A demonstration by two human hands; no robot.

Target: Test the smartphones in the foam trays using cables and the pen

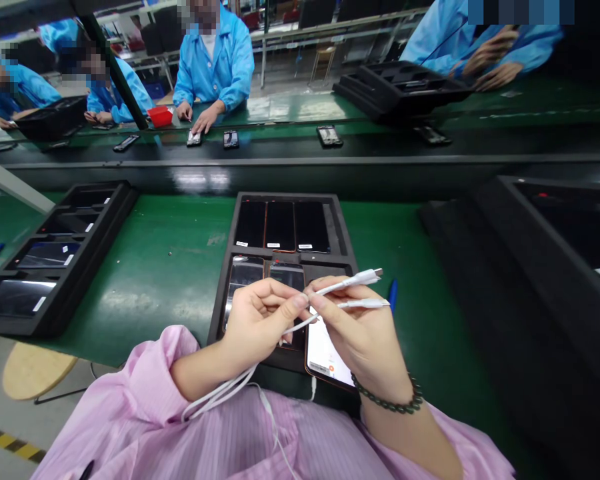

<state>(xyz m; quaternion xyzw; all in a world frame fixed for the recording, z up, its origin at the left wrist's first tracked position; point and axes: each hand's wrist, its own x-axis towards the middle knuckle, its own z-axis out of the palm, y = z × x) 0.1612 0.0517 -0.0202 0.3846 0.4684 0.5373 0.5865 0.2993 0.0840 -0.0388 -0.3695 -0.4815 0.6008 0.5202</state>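
My left hand [255, 320] and my right hand [370, 330] meet in front of me, fingertips pinched close together. Both are closed on white USB cables [300, 325]. Their white plugs [363, 277] stick out to the right past my right hand, some with metal tips showing. The cables' length trails below my left wrist toward my lap. Just beneath my hands, a phone with a lit white screen [323, 343] has a white plug at its lower edge; my right hand partly covers it. Behind lies a black foam tray [344, 233] holding several dark-screened phones [280, 225].
More phone trays stand on the green table at left [85, 247] and at right [480, 220]. A blue pen [393, 293] lies beside my right hand. Beyond, a conveyor [275, 150] carries phones, and people in blue jackets [213, 63] sit across it.
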